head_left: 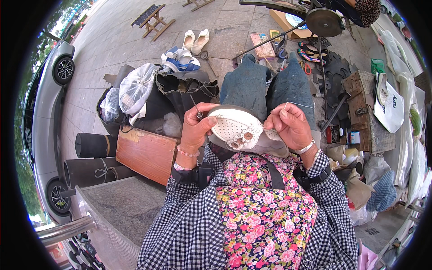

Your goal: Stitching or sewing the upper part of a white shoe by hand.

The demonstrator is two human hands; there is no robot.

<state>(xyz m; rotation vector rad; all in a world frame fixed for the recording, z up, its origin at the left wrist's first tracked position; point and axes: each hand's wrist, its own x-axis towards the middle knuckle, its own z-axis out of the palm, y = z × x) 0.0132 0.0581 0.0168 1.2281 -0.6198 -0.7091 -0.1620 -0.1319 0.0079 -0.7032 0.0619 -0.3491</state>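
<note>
My left hand (196, 129) is closed round the toe end of a white perforated shoe (231, 127) with flower ornaments. An awl (199, 112) with a thin metal shaft sticks up between the fingers of that same hand. On the shoe's other side, my right hand (292, 125) is pinched on a thin pale thread (285, 106), close to the shoe's upper. The shoe is tilted in front of my floral apron (265, 207), its dark sole edge facing away. The inside of the shoe and the thread's path are hard to make out.
A wooden board (146, 155) and black rolls (90, 173) lie at left, near bags (137, 87). White shoes (196, 41) stand ahead on the paving. A wooden box (360, 108) is at right; a machine with a wheel (324, 22) stands at far right.
</note>
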